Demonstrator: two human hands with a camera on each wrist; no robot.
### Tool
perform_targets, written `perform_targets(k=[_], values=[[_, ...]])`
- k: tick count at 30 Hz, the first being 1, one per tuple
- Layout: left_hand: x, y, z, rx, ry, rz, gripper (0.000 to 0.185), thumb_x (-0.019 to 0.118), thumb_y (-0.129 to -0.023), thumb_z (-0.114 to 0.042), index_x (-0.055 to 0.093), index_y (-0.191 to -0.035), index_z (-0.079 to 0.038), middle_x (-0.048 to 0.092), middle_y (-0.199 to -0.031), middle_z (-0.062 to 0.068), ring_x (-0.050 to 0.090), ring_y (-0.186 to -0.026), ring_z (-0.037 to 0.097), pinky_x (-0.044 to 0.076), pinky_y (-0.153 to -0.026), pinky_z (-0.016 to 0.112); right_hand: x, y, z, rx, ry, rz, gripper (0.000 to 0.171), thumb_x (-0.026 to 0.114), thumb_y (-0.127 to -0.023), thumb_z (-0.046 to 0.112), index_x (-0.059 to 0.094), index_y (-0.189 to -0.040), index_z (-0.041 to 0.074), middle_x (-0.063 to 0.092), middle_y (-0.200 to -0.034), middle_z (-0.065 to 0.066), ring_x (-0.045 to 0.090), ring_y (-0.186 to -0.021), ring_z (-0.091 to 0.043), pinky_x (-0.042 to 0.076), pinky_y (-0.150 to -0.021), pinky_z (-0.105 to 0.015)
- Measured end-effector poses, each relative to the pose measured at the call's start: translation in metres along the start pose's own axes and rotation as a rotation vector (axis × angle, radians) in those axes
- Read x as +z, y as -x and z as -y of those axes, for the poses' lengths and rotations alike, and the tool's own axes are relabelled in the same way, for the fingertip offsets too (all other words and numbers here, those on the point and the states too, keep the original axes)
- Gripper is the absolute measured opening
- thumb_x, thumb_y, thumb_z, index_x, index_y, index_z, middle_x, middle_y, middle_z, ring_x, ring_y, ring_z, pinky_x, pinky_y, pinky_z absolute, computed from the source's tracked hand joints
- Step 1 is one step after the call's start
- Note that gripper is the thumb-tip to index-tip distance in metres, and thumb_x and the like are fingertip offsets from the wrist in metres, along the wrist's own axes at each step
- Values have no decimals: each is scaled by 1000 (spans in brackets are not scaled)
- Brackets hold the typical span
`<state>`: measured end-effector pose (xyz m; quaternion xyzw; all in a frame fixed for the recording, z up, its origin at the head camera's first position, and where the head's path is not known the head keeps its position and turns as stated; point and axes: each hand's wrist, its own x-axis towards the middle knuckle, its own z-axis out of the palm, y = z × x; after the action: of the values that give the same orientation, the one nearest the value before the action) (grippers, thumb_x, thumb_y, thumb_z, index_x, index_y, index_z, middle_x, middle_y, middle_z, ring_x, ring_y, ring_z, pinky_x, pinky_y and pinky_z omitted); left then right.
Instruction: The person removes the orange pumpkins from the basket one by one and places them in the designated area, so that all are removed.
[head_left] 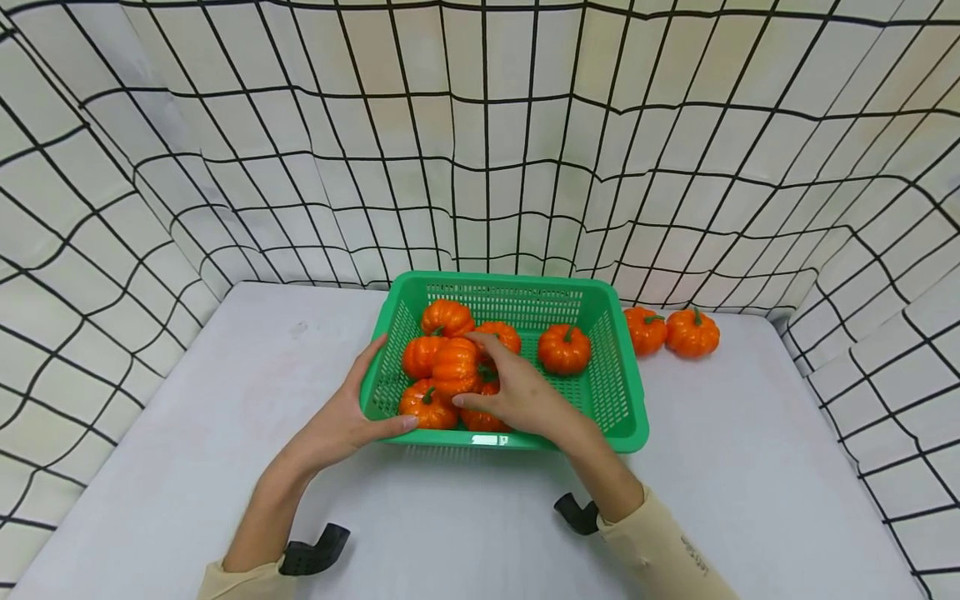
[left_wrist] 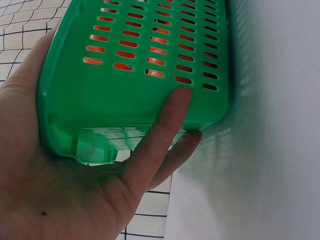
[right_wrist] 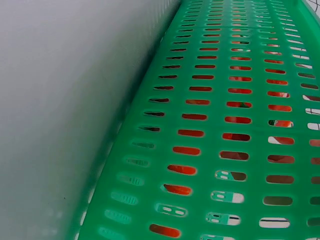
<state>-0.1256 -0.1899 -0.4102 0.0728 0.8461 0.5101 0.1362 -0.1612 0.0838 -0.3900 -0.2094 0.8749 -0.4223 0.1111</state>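
Observation:
A green slotted basket point(head_left: 611, 367) stands mid-table and holds several orange toy pumpkins. My left hand point(head_left: 358, 408) grips the basket's near-left corner, fingers up the left wall and thumb along the front rim. In the left wrist view the fingers point(left_wrist: 165, 125) lie spread against the basket's wall point(left_wrist: 115, 95). My right hand point(head_left: 491, 379) reaches into the basket, and its thumb and fingers hold one pumpkin point(head_left: 453, 367) lying on top of the others. The right wrist view shows only the basket's wall point(right_wrist: 225, 125), with orange behind the slots.
Two more pumpkins point(head_left: 646, 329) point(head_left: 692, 332) sit on the white table point(head_left: 750, 467) just right of the basket. A checked cloth backdrop point(head_left: 480, 150) closes in the back and both sides. Black wrist mounts point(head_left: 315, 552) show at my sleeves.

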Motion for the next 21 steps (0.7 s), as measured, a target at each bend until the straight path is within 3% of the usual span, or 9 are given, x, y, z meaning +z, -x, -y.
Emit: perform_targets(k=[7,16,21], values=[[0,0,-1,-8,-6,-3,119,85,-86,-38,-3,-166,-42,13,-174,19,31,-152,45,37,-114,71,0,0,-1,-9,26,-42,86,88,-84,39,42,-155,24,63,-144,-7,61,-127,-26,53,-109,-49],[0,0,0,-5,7,-2,119,84,-86,-38,-3,-167,-40,16,-174,20,35,-150,44,41,-113,68,0,0,-4,-43,-10,-90,81,92,-80,33,50,-148,26,52,-146,-7,61,-124,-30,55,-104,-48],[1,0,1,6,12,-3,118,84,-86,-38,-3,-167,-39,16,-174,19,37,-149,44,42,-113,67,-1,2,-5,-50,-20,-70,83,91,-81,34,45,-150,28,61,-142,-5,63,-122,-27,55,-104,-47]])
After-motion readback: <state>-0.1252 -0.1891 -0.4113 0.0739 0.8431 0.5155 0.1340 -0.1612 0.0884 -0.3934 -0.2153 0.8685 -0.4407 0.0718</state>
